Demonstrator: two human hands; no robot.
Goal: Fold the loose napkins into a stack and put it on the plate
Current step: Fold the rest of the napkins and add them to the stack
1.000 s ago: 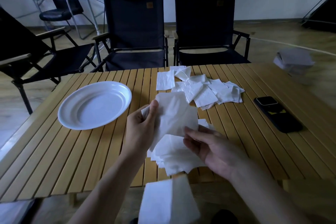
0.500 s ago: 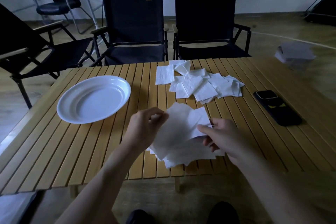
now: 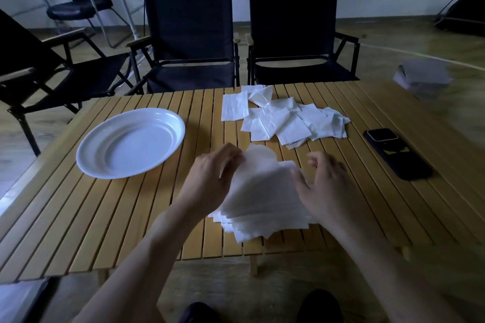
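1. Left hand (image 3: 210,178) pinches the raised, curling far edge of the top white paper napkin (image 3: 258,158); the fingers are blurred.
2. Right hand (image 3: 325,186) is released, fingers spread and loose, with its thumb against the right side of that sheet.
3. Between both hands, an uneven stack of folded white napkins (image 3: 262,215) lies on the slatted wooden counter (image 3: 105,217), close to its near edge.
4. Further back, a scattered heap of loose white napkins (image 3: 286,119) lies near the far edge.
5. To the left, a round white plate (image 3: 131,143) sits well apart from the stack, with no napkins on it.
6. At the right lies a black phone (image 3: 396,155).
7. Beyond the counter stand two dark fabric folding chairs (image 3: 189,34).
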